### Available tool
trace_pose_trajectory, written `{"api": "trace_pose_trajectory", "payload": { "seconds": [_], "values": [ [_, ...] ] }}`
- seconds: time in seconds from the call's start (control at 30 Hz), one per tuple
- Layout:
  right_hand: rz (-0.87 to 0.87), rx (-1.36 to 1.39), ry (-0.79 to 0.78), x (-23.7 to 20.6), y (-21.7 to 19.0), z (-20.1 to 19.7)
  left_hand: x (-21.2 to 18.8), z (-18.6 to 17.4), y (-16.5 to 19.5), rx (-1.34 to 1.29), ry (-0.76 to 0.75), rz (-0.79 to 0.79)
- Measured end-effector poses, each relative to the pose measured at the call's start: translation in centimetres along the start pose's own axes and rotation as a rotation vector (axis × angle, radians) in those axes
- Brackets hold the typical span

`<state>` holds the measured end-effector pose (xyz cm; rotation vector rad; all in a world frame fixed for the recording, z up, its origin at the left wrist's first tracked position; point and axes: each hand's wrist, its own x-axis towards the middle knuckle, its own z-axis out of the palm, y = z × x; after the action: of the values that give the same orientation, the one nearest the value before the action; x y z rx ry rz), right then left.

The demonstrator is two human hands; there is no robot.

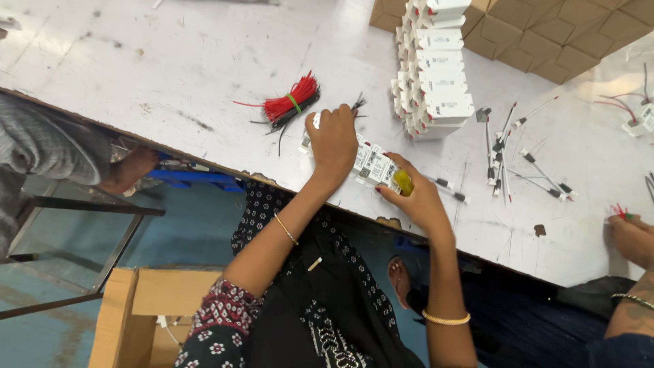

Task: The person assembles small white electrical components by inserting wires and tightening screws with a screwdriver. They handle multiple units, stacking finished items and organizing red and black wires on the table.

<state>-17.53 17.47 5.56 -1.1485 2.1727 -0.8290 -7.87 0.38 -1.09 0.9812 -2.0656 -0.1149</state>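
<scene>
A wide white worktable (170,61), scuffed and spotted, fills the far half of the view, its near edge running down toward the right. At the far right corner lie folded brown cardboard boxes (545,31), and just left of them a tall stack of small white modules (432,68) with labels on top. Under the table's near edge, at the near left, stands an open wooden crate (129,317). Near the middle of the table lies a bundle of red and black wires (291,103) tied with a green band. To the right, loose short wired parts (504,146) are scattered. A row of small white labelled modules (373,165) lies near the table's near edge, between the two hands. The left hand (332,143) rests on the left end of that row, fingers curled and pressed down on it. The right hand (415,194) is at the row's right end, its fingers pinching a small yellow-green tool (403,182). At the far right edge another person's hand (630,235) holds tiny red wire ends.
</scene>
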Motion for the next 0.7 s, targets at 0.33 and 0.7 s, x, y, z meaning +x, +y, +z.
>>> {"api": "trace_pose_trajectory", "payload": {
  "seconds": [0.33, 0.7],
  "values": [
    [-0.377, -0.027, -0.090, -0.7, -0.2, -2.9, 0.7, -3.6, -0.2, 0.078, 0.127, -0.093],
    [-0.149, -0.113, -0.103, -1.9, -0.9, -2.2, -4.5, -10.1, 1.8, -1.007, -0.618, -0.569]
  ]
}}
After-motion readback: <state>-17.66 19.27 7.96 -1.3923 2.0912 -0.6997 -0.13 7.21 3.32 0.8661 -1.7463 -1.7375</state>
